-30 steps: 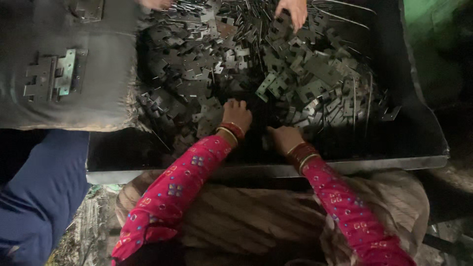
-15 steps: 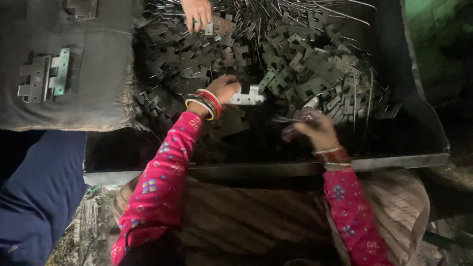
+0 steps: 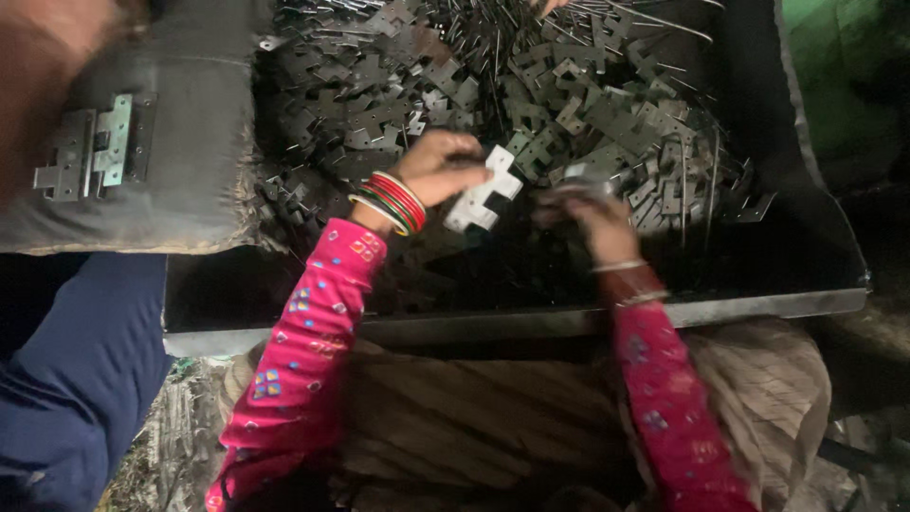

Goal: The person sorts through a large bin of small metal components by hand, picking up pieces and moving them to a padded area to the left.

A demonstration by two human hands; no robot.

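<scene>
While our left hand (image 3: 438,169) pinches a pale, notched flat metal hinge plate (image 3: 483,197) between thumb and fingers above the dark metal tray (image 3: 607,318), our right hand (image 3: 599,220) hovers just beside it, blurred, fingers curled on something small we cannot tell apart. Behind both hands lies a heap of dark metal hinge plates and thin rods (image 3: 569,104). On the grey padded block (image 3: 194,161) at left rest assembled hinges (image 3: 92,147).
</scene>
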